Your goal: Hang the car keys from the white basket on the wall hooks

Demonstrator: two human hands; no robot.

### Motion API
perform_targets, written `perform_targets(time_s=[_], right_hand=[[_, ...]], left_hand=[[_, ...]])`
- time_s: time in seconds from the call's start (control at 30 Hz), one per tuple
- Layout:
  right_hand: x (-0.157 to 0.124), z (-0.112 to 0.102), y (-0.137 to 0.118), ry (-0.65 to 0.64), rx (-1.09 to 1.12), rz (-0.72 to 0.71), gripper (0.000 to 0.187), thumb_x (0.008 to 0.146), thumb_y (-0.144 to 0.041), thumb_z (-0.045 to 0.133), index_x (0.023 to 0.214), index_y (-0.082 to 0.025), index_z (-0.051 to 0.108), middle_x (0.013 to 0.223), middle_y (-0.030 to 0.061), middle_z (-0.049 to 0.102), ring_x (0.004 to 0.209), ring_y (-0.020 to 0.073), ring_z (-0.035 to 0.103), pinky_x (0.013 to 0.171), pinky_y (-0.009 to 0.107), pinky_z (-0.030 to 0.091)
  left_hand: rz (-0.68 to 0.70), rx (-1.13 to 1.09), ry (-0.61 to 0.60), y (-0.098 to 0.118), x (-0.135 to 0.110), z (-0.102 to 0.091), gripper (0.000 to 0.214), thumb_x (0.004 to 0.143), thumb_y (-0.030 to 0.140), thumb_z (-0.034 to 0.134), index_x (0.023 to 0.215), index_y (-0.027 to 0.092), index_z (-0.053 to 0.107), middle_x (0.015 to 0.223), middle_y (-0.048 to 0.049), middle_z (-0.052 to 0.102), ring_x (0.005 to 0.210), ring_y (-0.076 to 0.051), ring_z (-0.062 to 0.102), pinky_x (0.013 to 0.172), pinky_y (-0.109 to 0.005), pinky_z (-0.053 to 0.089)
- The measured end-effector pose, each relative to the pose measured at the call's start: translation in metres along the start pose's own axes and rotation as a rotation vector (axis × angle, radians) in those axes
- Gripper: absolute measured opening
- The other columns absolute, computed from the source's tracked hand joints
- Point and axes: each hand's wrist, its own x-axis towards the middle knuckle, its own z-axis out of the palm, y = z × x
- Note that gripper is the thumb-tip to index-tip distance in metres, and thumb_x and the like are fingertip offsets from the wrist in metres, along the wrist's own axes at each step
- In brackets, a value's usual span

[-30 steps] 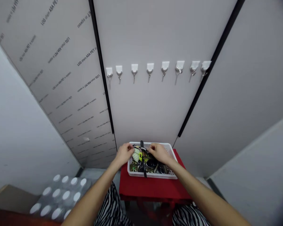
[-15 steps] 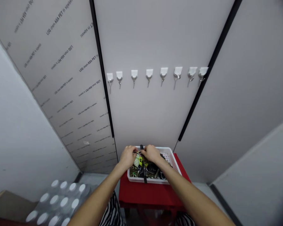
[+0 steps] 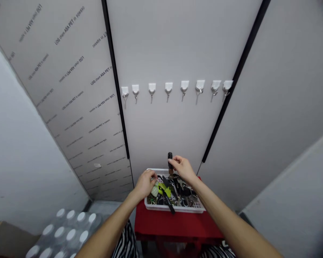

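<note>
Repeating slantwise over the grey panel (image 3: 78, 80) on my left, the dark print reads "LOG chem ASA PET in", some lines of it turned the other way up. The long black strap (image 3: 169, 205) in the white basket (image 3: 156, 206) bears pale lettering too small for me to make out. It slopes past a bright yellow-green piece (image 3: 165, 190), its lower end lying over the near rim. Above the far side of the basket, the right hand (image 3: 185, 170) pinches a dark strip (image 3: 170, 156) between thumb and fingers; it stands nearly upright, blackish and textured at the top, brownish lower down. The left hand (image 3: 144, 183) curls at the basket's far left corner with its fingertips close together, near a pale green checked piece (image 3: 154, 190), and I can't tell what, if anything, is pinched there. Black and metallic bits lie jumbled to the right inside the basket, which sits on a counter (image 3: 174, 226) covered in red. On the wall behind, 8 white hooks (image 3: 168, 87) run in 1 row. White-capped bottles (image 3: 70, 234) stand packed on the floor to the left.
</note>
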Motion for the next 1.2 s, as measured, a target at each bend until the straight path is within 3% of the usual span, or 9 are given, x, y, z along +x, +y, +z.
perform_targets(time_s=[0.13,0.33,0.43,0.57,0.73,0.87,1.03,1.2], right_hand=[[0.004,-0.009,-0.022,-0.004,0.039,-0.012,0.026,0.058,-0.039,0.047,0.055,-0.014,0.043,0.044,-0.0042,0.043,0.04,0.0051,0.036,0.043,0.019,0.031],[0.016,-0.006,-0.068,-0.066,0.067,-0.131,0.022,0.06,-0.034,0.045,0.058,-0.013,0.048,0.049,-0.001,0.051,0.044,0.0061,0.042,0.045,0.019,0.034],[0.03,0.003,-0.094,-0.095,0.084,-0.205,0.022,0.06,-0.033,0.045,0.059,-0.012,0.05,0.054,0.0005,0.053,0.047,0.0062,0.044,0.046,0.019,0.034],[0.053,0.025,-0.133,-0.131,0.147,-0.276,0.02,0.062,-0.03,0.043,0.063,-0.012,0.051,0.056,0.0002,0.053,0.046,0.0052,0.043,0.044,0.018,0.033],[0.082,0.059,-0.177,-0.174,0.205,-0.363,0.018,0.063,-0.028,0.04,0.057,-0.013,0.047,0.043,-0.0045,0.042,0.039,0.0036,0.037,0.04,0.017,0.031],[0.104,0.084,-0.196,-0.132,0.14,-0.372,0.019,0.063,-0.028,0.039,0.053,-0.013,0.044,0.041,-0.0049,0.039,0.038,0.0041,0.038,0.039,0.016,0.031],[0.125,0.101,-0.206,0.008,-0.071,-0.408,0.022,0.064,-0.031,0.039,0.055,-0.013,0.049,0.046,-0.0027,0.045,0.046,0.0069,0.045,0.044,0.017,0.033],[0.138,0.105,-0.203,0.076,-0.274,-0.365,0.025,0.066,-0.031,0.037,0.056,-0.013,0.051,0.048,0.0008,0.05,0.05,0.0089,0.049,0.049,0.019,0.035]], left_hand=[[-0.04,-0.095,-0.005,0.006,0.005,-0.002,0.016,0.06,0.012,0.041,0.071,0.015,0.051,0.073,-0.002,0.053,0.073,-0.012,0.045,0.069,-0.025,0.034],[0.034,-0.543,0.093,0.036,0.019,-0.016,0.027,0.066,0.026,0.042,0.089,0.013,0.049,0.086,-0.0048,0.054,0.077,-0.012,0.047,0.069,-0.023,0.036],[0.007,-0.692,0.225,0.049,0.033,-0.037,0.025,0.066,0.028,0.041,0.081,0.011,0.052,0.075,-0.0042,0.056,0.069,-0.01,0.048,0.065,-0.022,0.037],[-0.039,-0.775,0.406,0.055,0.053,-0.081,0.019,0.063,0.026,0.043,0.066,0.01,0.053,0.059,-0.0001,0.053,0.055,-0.007,0.045,0.056,-0.019,0.036],[-0.047,-0.821,0.55,0.049,0.07,-0.133,0.017,0.06,0.026,0.046,0.061,0.011,0.052,0.05,0.0029,0.049,0.046,-0.005,0.042,0.048,-0.017,0.033],[-0.043,-0.815,0.664,0.035,0.081,-0.158,0.017,0.057,0.027,0.048,0.059,0.011,0.052,0.047,0.0032,0.048,0.043,-0.004,0.041,0.045,-0.016,0.031],[-0.071,-0.791,0.727,0.02,0.092,-0.174,0.017,0.056,0.027,0.048,0.059,0.012,0.053,0.047,0.0032,0.048,0.04,-0.004,0.039,0.043,-0.017,0.03],[-0.101,-0.712,0.681,0.01,0.1,-0.175,0.016,0.057,0.027,0.046,0.055,0.011,0.052,0.047,0.0022,0.048,0.039,-0.005,0.04,0.042,-0.017,0.03]])
